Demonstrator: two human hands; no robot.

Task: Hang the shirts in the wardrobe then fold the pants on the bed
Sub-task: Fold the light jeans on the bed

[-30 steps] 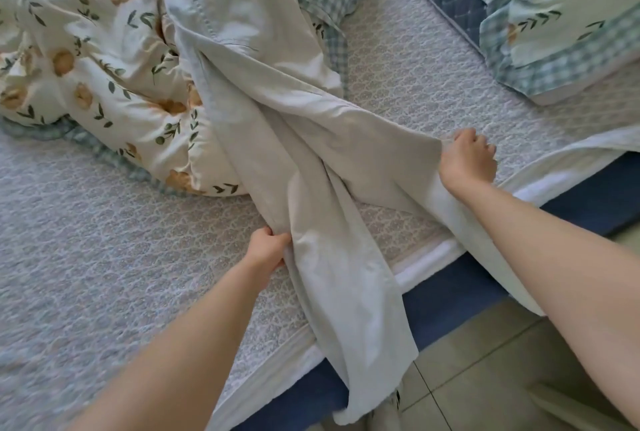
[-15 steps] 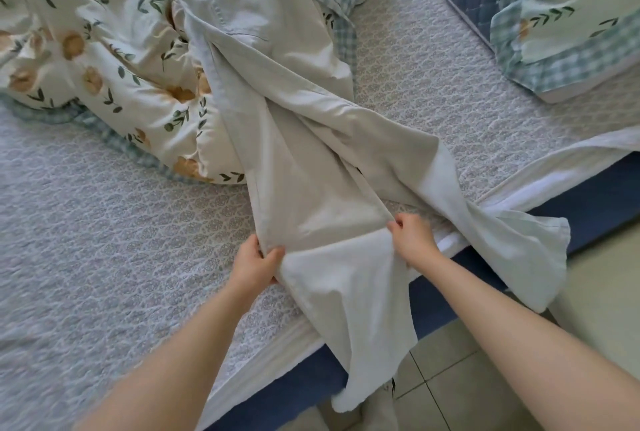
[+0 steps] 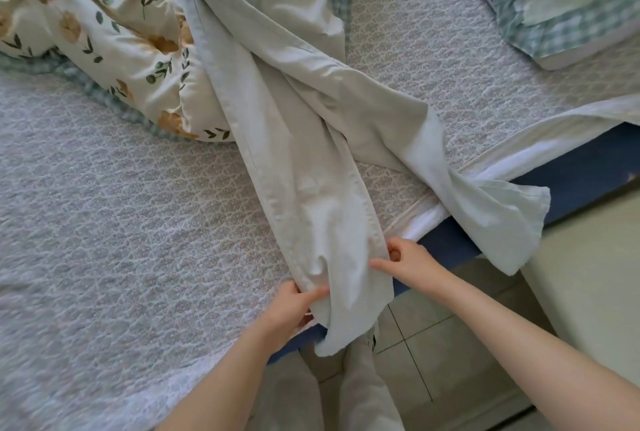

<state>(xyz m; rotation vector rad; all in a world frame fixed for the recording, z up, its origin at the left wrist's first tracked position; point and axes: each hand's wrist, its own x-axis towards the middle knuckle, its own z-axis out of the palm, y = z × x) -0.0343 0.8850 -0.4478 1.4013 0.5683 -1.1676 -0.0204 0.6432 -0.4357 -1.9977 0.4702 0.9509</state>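
Pale beige pants [image 3: 304, 140] lie spread on the bed [image 3: 121, 223], waist at the top, partly over the quilt. The two legs fan out toward the bed's near edge. One leg runs straight down to me and its cuff hangs over the edge. My left hand [image 3: 291, 306] pinches that leg's left seam near the cuff. My right hand [image 3: 408, 261] pinches the same leg's right seam. The other leg [image 3: 485, 212] angles off right and droops over the edge, untouched.
A floral quilt [image 3: 104, 36] is bunched at the upper left. A floral pillow with a checked border [image 3: 571, 11] lies at the upper right. The blue bed base [image 3: 581, 167] and tiled floor [image 3: 433, 344] show at lower right, with my feet below.
Both hands slid down the near leg toward its cuff at the bed's edge. A second ago my right hand held the other leg; it let that go and took this one.
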